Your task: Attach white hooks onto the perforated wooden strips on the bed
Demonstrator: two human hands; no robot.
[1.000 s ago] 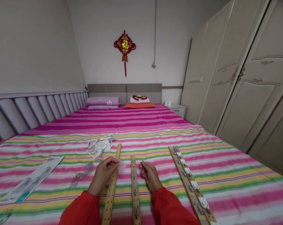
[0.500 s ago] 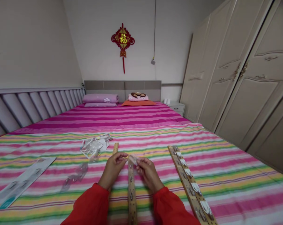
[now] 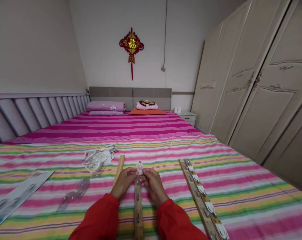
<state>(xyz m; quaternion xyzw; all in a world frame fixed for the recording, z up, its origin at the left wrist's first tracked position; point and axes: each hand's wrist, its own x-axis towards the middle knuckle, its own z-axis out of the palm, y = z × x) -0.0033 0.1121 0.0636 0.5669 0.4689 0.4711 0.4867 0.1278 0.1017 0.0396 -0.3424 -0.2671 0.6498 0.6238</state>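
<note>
Between the fingertips of my left hand [image 3: 125, 180] and my right hand [image 3: 153, 184] is a small clear adhesive hook [image 3: 140, 166], its metal part showing on the see-through patch. Both hands pinch its lower edge, left and right. It is over the far end of a narrow wooden strip [image 3: 138, 210] that carries several metal hooks in a row. Whether the patch touches the wood cannot be made out. A bare, hole-dotted wooden strip [image 3: 119, 169] lies just left of my left hand, partly hidden by it.
To the right lie two wooden strips [image 3: 194, 195] with metal and white hooks. At left are a long packaging card [image 3: 23, 193], clear plastic pieces [image 3: 76, 193] and a heap of packaging [image 3: 98, 158] on the striped sheet [image 3: 171, 206]. A wardrobe [image 3: 241, 83] stands at right.
The clear patch has turned from slanted between my fingers to upright, with its metal hook now showing. Both hands have drawn closer together, and the view has shifted slightly.
</note>
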